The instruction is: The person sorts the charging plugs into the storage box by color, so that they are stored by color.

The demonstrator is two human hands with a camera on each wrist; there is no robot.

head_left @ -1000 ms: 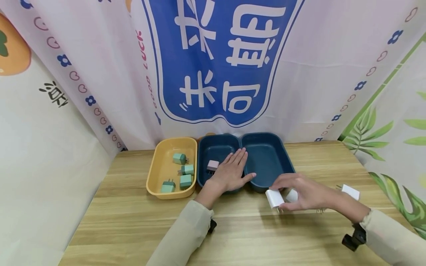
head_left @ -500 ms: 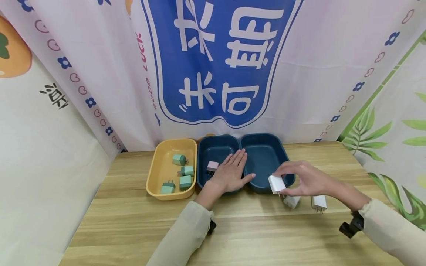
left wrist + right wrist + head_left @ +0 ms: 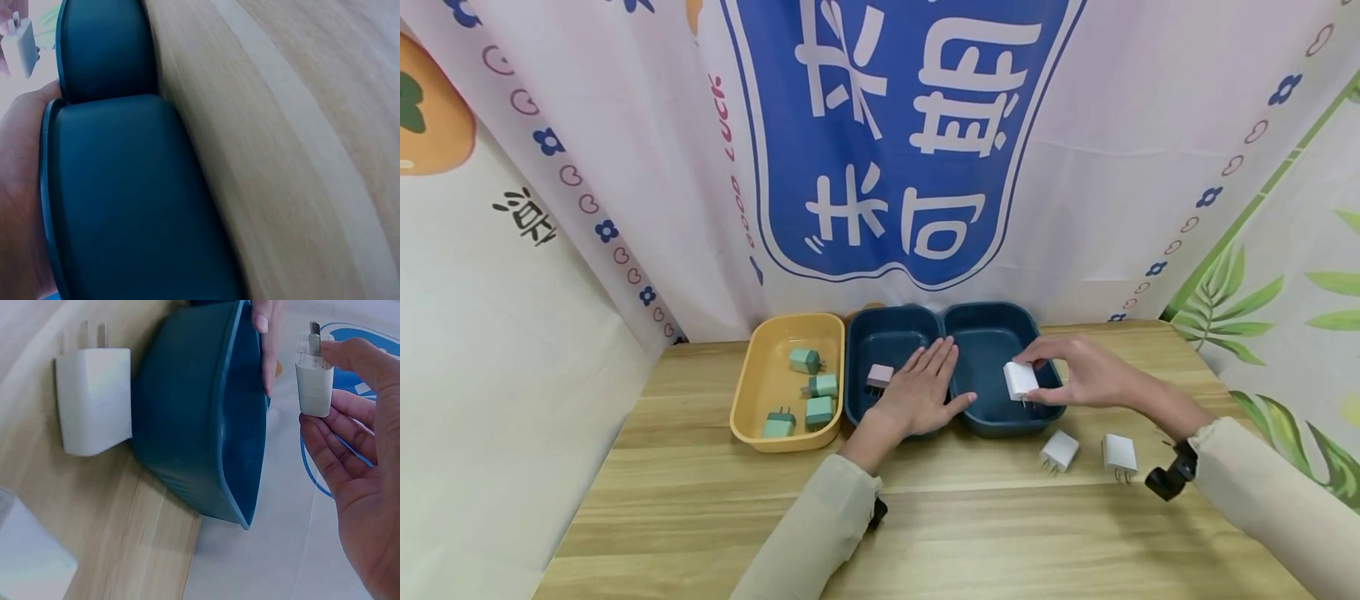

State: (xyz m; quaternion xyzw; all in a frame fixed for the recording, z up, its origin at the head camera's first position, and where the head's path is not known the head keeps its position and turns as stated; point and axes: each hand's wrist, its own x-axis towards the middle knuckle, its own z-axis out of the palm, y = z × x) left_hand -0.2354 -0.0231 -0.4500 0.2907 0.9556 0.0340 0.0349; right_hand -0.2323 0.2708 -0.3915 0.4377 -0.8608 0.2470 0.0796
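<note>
Between thumb and fingertips, my right hand [image 3: 1086, 372] pinches a white plug-in charger [image 3: 1020, 381] above the right dark blue bin [image 3: 992, 421]. In the right wrist view the held charger [image 3: 314, 384] has its metal prongs turned up past the thumb. My left hand [image 3: 916, 390] lies with straight fingers across the middle dark blue bin [image 3: 891, 312], fingertips at the rim shared with the right bin. A pink charger [image 3: 880, 375] lies in the middle bin beside that hand. Two more white chargers, a nearer one [image 3: 1060, 451] and another [image 3: 1119, 455], lie on the table.
At the left stands a yellow bin [image 3: 741, 392] with several green chargers [image 3: 819, 410] in it. All three bins stand side by side on the wooden table [image 3: 925, 525], close to a printed curtain [image 3: 1075, 208] at the back.
My right hand has lifted the white charger from near the table and carried it up and away, over the right blue bin. My left hand has stayed in place.
</note>
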